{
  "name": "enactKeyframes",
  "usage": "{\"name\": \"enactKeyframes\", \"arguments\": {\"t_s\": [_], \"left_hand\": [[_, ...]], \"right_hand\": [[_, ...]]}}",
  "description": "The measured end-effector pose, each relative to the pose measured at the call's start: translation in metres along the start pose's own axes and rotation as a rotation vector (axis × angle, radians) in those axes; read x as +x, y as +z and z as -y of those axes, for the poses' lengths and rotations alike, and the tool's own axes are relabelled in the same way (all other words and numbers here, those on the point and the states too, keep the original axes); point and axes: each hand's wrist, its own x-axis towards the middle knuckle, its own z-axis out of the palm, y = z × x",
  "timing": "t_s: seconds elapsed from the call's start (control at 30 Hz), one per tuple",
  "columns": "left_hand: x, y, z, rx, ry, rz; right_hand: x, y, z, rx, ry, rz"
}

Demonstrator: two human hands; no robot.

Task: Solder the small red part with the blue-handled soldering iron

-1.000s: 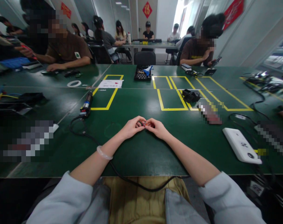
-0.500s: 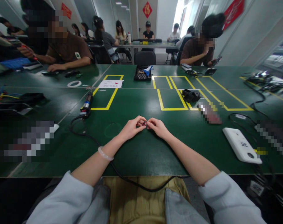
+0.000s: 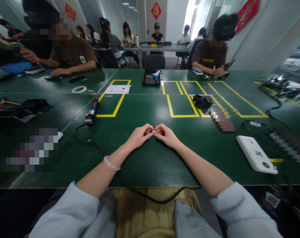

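Note:
My left hand [image 3: 140, 135] and my right hand [image 3: 165, 135] meet over the green table [image 3: 150, 165], fingertips pinched together. Between them sits a tiny whitish and reddish piece [image 3: 154, 131], too small to name; the fingertips of both hands touch it. A black cable [image 3: 130, 189] passes beneath my left forearm. Left of the hands lies a cylindrical tool [image 3: 92, 109] with a blue band. Beyond them to the right is a black plastic part [image 3: 202, 101].
A black tray [image 3: 151, 81] holds small items at the back. A paper sheet [image 3: 117, 89] and tape roll [image 3: 79, 89] lie left of it. At right is a white power bank [image 3: 256, 154]. Two people in brown shirts sit across the table.
My fingers have shifted slightly around the tiny piece, which now shows a whitish face. Across the table at the right, a person's raised hand has come down towards the tabletop.

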Motion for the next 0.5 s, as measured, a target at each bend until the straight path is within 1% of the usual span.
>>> {"name": "enactKeyframes", "arguments": {"t_s": [0.13, 0.17, 0.23, 0.3, 0.37, 0.43, 0.5], "left_hand": [[0.001, -0.006, 0.0, 0.043, -0.012, 0.022], [0.002, -0.01, 0.002, 0.067, -0.023, 0.007], [0.004, -0.024, 0.01, 0.141, -0.052, -0.069], [0.006, -0.046, 0.025, 0.264, -0.091, -0.182], [0.005, -0.073, 0.046, 0.436, -0.16, -0.293], [-0.001, -0.103, 0.069, 0.606, -0.3, -0.409], [-0.013, -0.132, 0.089, 0.71, -0.447, -0.49]], "right_hand": [[0.0, -0.001, 0.002, -0.015, 0.006, -0.002], [0.0, -0.001, 0.002, -0.014, 0.014, -0.005], [0.0, -0.001, 0.002, -0.013, 0.029, -0.011], [0.001, -0.001, 0.001, -0.015, 0.039, -0.01], [0.001, -0.001, 0.0, -0.012, 0.043, -0.005], [0.001, -0.001, 0.0, -0.005, 0.044, -0.003], [0.002, -0.001, 0.0, 0.005, 0.046, -0.004]]}}
